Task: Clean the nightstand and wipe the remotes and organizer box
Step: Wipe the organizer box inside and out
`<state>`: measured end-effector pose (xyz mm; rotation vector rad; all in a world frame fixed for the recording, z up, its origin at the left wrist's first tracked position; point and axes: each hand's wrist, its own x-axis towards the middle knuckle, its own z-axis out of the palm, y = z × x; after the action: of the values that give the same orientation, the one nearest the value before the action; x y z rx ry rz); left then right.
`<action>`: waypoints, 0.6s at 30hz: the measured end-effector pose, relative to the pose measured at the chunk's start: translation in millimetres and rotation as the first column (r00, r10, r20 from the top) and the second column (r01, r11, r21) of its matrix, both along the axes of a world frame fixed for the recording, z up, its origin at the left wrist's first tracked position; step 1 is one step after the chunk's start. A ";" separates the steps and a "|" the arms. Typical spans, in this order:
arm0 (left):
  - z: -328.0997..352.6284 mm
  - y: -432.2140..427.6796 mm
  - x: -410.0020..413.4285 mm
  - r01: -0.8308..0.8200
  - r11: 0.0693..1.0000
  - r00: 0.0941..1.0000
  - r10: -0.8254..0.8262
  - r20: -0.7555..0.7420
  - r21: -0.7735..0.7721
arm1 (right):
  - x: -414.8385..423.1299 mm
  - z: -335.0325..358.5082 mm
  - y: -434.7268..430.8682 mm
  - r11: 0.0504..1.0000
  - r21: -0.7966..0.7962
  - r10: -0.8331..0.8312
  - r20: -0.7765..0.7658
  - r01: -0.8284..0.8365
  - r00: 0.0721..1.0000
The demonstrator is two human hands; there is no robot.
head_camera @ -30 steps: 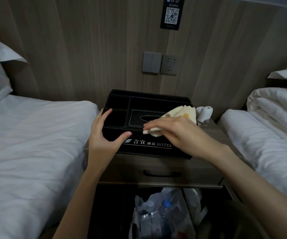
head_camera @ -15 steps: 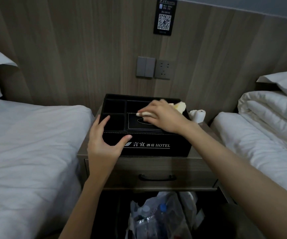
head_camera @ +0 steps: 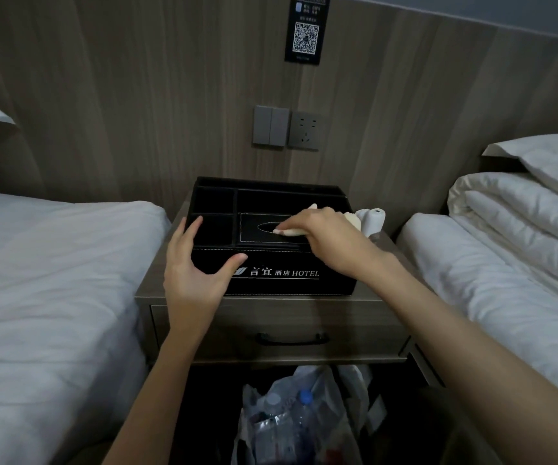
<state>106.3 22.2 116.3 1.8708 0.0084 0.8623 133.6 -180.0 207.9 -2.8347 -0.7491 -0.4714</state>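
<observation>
White sheets of the left bed (head_camera: 52,263) sit right up against the nightstand (head_camera: 375,292), so you have no slack on that side. Your left hand (head_camera: 197,273) lies with straight fingers against the front left corner of the black box (head_camera: 270,283). The fingers run along its side wall and the thumb is on its front face. I judge the hand is there to stop the box sliding while you rub.

The box sits on the nightstand top and fills most of it, with its back close to the wall panel. Its open compartments are dark, and I see no remotes in them. Your right hand (head_camera: 324,236) is curled over a pale cloth (head_camera: 353,221), pressing it onto the stitched tissue lid by the oval slot. The box's top looks like the step in hand.

Just right of the box stands a small white cylinder (head_camera: 375,218). I cannot tell what it is, but a wide stroke could tip it. Bare wood shows only as narrow strips at the front and right, and the right bed (head_camera: 492,280) closes that side. Use short strokes, kept inside the lid's edges.
</observation>
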 end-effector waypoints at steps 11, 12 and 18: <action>3.2 -1.5 0.1 -0.012 1.000 1.000 0.012 -0.022 0.012 | -56.5 -17.0 -30.0 0.969 0.154 0.177 0.108 -0.192 0.978; 2.7 -1.5 0.1 -0.002 1.000 1.000 0.003 -0.019 0.011 | -54.7 -7.1 -32.7 0.964 0.183 0.174 0.107 -0.191 0.979; 0.1 0.7 1.7 0.021 1.000 1.000 -0.021 0.006 0.018 | 2.2 27.4 -33.8 0.992 0.125 -0.008 0.153 -0.011 0.988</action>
<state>108.0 22.9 116.5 1.8821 -0.0230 0.8563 135.8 -213.8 235.4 -2.7043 -0.7206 -0.7175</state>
